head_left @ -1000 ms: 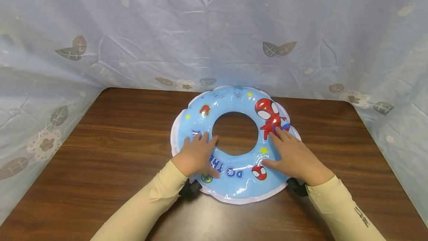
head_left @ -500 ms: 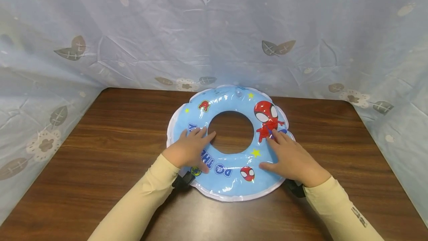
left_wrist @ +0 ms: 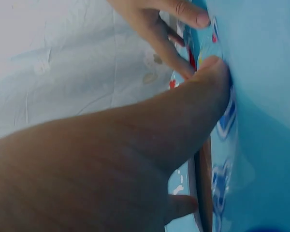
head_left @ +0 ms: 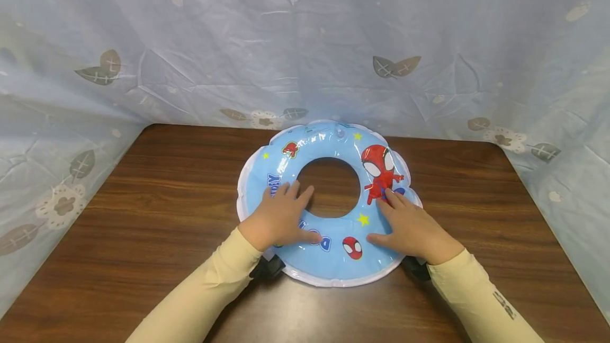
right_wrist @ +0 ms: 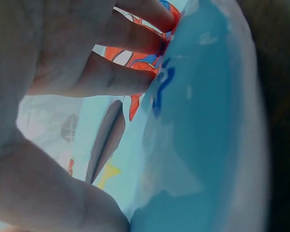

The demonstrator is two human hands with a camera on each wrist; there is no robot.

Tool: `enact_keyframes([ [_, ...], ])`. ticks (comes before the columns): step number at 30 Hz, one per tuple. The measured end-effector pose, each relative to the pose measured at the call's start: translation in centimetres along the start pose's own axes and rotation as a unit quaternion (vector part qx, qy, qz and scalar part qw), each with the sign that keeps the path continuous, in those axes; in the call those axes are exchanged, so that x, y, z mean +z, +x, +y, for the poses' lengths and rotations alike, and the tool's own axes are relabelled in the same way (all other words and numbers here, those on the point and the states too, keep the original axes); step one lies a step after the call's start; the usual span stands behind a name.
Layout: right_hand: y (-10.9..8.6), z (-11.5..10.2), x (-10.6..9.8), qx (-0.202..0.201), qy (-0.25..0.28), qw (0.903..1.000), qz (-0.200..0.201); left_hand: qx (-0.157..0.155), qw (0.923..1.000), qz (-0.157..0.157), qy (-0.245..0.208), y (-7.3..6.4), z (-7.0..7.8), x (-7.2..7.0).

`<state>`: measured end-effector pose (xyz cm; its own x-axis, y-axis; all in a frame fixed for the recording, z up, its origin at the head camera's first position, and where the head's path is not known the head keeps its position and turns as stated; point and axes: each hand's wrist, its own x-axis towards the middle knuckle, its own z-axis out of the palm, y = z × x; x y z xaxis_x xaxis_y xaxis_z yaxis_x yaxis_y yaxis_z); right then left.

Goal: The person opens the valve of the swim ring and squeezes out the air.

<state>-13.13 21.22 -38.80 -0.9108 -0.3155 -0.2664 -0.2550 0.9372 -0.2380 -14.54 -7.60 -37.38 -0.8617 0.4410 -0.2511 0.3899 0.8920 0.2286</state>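
A light blue inflatable swim ring (head_left: 329, 258) with a white scalloped edge lies flat on the brown wooden table (head_left: 157, 195). Red cartoon figures, yellow stars and blue lettering are printed on it. On its left front part rests my left hand (head_left: 280, 216), fingers spread, some tips by the central hole. My right hand (head_left: 413, 226) lies over the right side, fingertips on the printed red figure. In the left wrist view, the left thumb (left_wrist: 203, 92) presses on the ring's surface. Fingertips of the right hand (right_wrist: 128, 58) touch the vinyl in the right wrist view.
A pale grey-blue curtain (head_left: 295, 41) with leaf and flower prints hangs behind the table and along both sides. The ring's far edge lies close to the curtain at the table's back edge. Dark wrist straps (head_left: 268, 267) show beneath the cream sleeves.
The ring has shifted slightly left and turned a little clockwise. My left hand went left with it, then moved back right across the lettering. My right hand has drifted slightly left.
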Motion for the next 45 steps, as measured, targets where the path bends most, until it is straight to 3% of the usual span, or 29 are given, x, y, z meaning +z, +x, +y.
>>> enact_keyframes([
  [9,0.0,-0.1,-0.3,-0.001,-0.002,1.0000,0.003,-0.023,0.9995,0.001,0.023,-0.3,1.1,0.6],
  [23,-0.4,-0.5,-1.2,-0.020,-0.018,0.9987,0.043,-0.031,0.9995,0.001,0.009,0.5,0.7,1.4],
  [31,-0.6,-0.7,-1.4,-0.030,-0.029,0.9977,0.053,-0.029,0.9995,0.012,0.004,0.7,0.6,1.7],
  [45,-0.9,-1.0,-1.4,-0.042,-0.025,0.9970,0.061,-0.006,0.9999,-0.002,-0.011,0.8,-0.4,1.1],
])
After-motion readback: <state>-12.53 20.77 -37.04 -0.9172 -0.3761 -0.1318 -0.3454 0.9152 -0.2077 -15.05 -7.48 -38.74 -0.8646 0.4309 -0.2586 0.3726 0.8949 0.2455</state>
